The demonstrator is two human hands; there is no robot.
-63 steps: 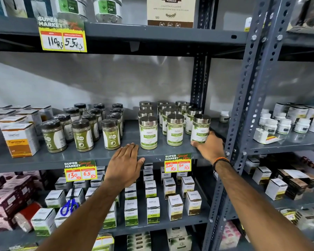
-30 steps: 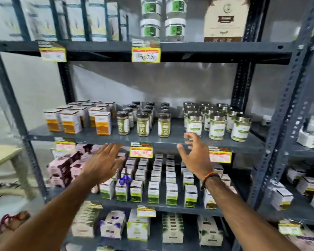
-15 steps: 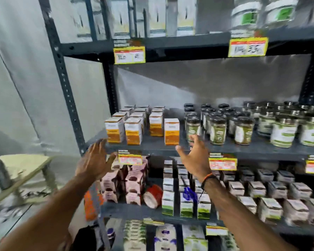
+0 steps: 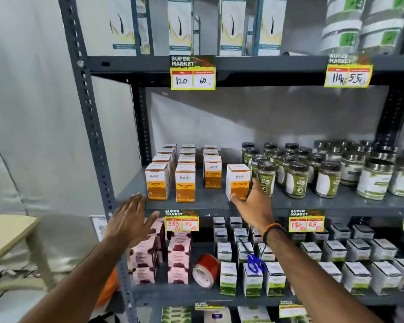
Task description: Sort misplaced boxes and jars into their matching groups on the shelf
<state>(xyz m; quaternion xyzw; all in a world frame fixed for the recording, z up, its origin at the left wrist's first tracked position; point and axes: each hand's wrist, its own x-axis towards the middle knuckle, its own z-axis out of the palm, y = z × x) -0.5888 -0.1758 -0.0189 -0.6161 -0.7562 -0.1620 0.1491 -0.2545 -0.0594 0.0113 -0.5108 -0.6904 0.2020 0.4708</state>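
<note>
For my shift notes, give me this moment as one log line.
stage: reaching | right hand: open, at lone Turmeric box beside jars | left hand: open, empty, at shelf edge

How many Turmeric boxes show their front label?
4, on the middle shelf: far-left box, second box beside it, third box set further back, fourth box apart, at the right hand. More stand behind them, mostly hidden.

Front row: four Turmeric boxes (image 4: 185,185); five price tags (image 4: 192,72); one red tape roll (image 4: 206,270); my two hands (image 4: 129,220).
</note>
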